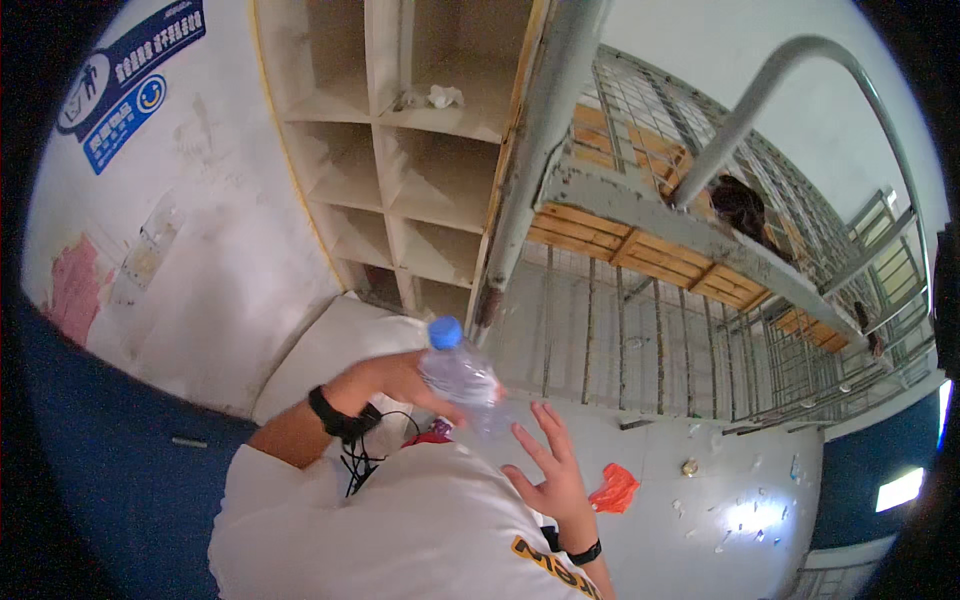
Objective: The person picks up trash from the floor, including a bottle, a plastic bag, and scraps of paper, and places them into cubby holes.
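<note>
A clear plastic bottle [462,375] with a blue cap [445,332] is tilted in front of my chest, its cap toward the shelves. My left hand [400,378] is wrapped round its side; the lower part of the bottle is blurred. To the right of the bottle, my right hand [548,475] has its fingers spread and holds nothing. Its fingertips come near the bottle's lower end, and whether they touch I cannot tell. Black cords [358,465] hang below my left wrist, which carries a black band [338,415].
Ahead stands a cream cubbyhole shelf [385,160] with a crumpled white tissue [446,97] in one compartment. A grey metal bunk bed [640,205] fills the right side. On the floor lie a red plastic bag [614,488] and scattered litter. A white bulky thing [335,345] sits below the shelf.
</note>
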`<action>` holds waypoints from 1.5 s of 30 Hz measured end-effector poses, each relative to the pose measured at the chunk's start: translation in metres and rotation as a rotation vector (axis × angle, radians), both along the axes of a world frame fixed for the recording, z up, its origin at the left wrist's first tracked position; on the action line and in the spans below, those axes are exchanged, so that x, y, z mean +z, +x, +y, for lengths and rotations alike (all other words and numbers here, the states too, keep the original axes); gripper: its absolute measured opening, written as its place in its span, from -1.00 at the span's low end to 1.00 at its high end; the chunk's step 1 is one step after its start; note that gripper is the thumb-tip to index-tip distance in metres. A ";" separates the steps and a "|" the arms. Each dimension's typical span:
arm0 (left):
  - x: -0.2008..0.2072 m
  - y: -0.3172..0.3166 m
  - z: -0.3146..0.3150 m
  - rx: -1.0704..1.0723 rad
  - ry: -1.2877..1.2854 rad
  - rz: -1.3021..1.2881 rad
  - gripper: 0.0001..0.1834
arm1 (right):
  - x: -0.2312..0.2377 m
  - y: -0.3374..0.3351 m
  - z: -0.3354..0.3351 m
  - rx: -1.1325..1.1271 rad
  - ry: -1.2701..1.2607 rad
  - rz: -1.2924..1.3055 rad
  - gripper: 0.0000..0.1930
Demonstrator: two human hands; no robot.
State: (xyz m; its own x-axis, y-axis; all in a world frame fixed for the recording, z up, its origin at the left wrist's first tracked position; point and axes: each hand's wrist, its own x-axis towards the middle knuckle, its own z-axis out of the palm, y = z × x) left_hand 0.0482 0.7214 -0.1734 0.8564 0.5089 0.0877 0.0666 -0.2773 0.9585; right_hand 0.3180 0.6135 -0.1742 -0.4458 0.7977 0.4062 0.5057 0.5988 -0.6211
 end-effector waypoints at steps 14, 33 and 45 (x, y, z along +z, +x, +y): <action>0.139 -0.101 0.348 0.794 0.498 0.215 -0.38 | -0.097 0.035 0.067 -0.486 -0.609 -0.182 -0.74; 0.147 -0.128 0.449 0.964 1.051 0.925 -0.57 | -0.135 0.008 0.091 -0.549 -0.797 -0.087 -0.71; 0.099 -0.110 0.312 1.032 0.950 0.194 -0.73 | -0.228 0.051 -0.034 -0.798 -0.841 0.138 -0.74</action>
